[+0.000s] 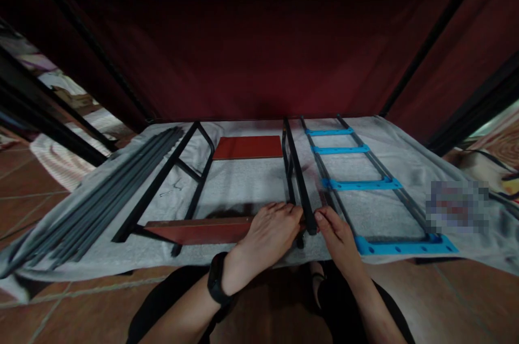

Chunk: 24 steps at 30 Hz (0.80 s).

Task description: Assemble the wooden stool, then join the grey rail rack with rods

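Observation:
A black metal frame (pixel 302 187) lies on the cloth with two reddish-brown boards between its sides, a far board (pixel 248 147) and a near board (pixel 203 231). My left hand (pixel 272 227), a dark band on its wrist, reaches over the right end of the near board. Its fingers curl round the frame's right side there, the fingertips partly hidden. On the other side of the black bar's near end, my right hand (pixel 336 233) is closed, thumb and index finger pinched against the bar. Whatever small thing may be between those fingers is hidden.
Grey tubes (pixel 117 192) lie bundled at the left, with a small metal tool (pixel 172 190) nearby. Right of the frame is a ladder-like rack of tubes with blue crosspieces (pixel 363 185). A blurred-out item (pixel 457 207) lies further right. Dark red panel (pixel 259 57) stands behind.

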Tool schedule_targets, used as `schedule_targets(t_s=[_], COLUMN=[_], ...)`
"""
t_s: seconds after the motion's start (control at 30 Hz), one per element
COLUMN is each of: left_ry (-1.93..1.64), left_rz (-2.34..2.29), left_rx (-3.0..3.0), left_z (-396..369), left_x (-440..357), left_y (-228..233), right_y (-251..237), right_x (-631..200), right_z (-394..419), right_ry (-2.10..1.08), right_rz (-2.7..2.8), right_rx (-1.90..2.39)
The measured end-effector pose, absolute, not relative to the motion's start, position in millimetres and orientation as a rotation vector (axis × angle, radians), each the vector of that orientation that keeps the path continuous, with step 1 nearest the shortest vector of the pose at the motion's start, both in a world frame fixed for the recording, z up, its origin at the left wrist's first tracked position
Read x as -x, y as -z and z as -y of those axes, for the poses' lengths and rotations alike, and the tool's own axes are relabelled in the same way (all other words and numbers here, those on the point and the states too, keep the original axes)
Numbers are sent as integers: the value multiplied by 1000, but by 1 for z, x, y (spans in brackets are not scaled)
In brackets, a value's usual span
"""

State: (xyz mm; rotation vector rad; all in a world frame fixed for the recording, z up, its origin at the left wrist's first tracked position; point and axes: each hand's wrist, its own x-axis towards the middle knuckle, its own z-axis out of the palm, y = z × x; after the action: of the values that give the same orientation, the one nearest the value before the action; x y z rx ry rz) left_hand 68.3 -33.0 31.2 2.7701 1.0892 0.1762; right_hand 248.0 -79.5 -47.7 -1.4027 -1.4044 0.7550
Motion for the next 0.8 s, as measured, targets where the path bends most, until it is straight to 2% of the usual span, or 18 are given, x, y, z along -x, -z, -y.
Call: schedule_targets(t_s=[0.3, 0.8], left_ry=[-297, -322], left_rz=[-1090, -1084], left_rx=[-2939, -3064], left_z=[39, 44], left_x=[-68, -65], left_y=[-23, -19], right_y=[51, 56], right_x=[-248, -248], right_z=[81, 82], right_ry=[-777, -639], right_rz=[1350, 1350], right_rx=[1376, 1415])
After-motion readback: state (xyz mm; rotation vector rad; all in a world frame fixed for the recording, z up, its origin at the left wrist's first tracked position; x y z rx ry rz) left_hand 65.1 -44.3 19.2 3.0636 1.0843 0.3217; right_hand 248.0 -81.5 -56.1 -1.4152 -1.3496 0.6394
